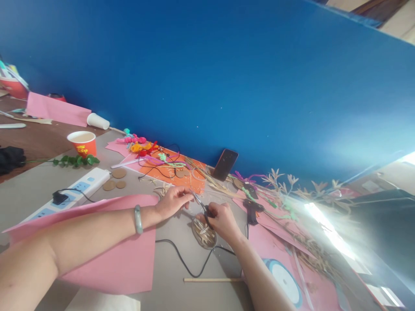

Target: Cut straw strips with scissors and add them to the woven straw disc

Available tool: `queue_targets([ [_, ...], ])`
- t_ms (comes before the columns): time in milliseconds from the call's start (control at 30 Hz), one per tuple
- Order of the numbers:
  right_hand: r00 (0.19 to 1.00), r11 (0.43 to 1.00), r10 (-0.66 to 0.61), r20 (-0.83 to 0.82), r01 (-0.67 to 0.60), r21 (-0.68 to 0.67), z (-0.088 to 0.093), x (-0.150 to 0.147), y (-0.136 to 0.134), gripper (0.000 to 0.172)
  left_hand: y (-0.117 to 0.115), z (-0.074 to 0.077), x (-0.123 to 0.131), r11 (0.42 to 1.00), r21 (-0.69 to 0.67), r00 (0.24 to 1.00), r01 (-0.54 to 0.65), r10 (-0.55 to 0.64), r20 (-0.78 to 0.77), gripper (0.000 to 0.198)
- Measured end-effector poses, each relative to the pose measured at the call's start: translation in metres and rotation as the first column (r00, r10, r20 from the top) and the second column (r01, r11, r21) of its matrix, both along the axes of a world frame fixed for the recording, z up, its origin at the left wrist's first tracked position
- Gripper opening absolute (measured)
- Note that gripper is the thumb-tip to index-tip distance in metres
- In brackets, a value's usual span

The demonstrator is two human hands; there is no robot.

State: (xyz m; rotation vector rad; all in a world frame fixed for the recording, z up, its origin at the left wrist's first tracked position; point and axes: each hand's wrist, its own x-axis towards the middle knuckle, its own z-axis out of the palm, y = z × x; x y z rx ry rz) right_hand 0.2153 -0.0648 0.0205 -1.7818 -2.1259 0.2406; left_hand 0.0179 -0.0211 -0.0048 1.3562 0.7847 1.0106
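My right hand (226, 221) grips a pair of scissors (199, 200) by their black handles, the blades pointing up and left. The tips reach the fingers of my left hand (173, 202), which are pinched together; whatever is between them is too small to make out. Beneath my right hand lies a round disc (207, 242) covered with pale dried leaf-like pieces. A green bangle (138, 219) circles my left wrist. My left forearm extends over a large sheet of pink paper (123, 263).
Left are a power strip (86, 183), a red paper cup (84, 147) and round wooden slices (119, 173). A phone (226, 164) leans against the blue partition (207, 77). A glue gun (251, 209), dried stems (298, 233) and a tape roll (285, 280) lie right. A black cord (181, 259) crosses the table.
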Motion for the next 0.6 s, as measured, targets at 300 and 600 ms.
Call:
queue_targets([
  [300, 1.0, 1.0, 0.0, -0.026, -0.001, -0.028, -0.0038, 0.0005, 0.0011, 0.037, 0.0002, -0.0021, 0.0001, 1.0, -0.012, 1.0, 0.009, -0.009, 0.008, 0.023],
  [600, 1.0, 0.998, -0.008, -0.022, 0.007, -0.058, -0.0029, 0.0004, 0.0019, 0.043, 0.0008, -0.0016, 0.0001, 1.0, -0.011, 1.0, 0.014, -0.014, 0.006, 0.026],
])
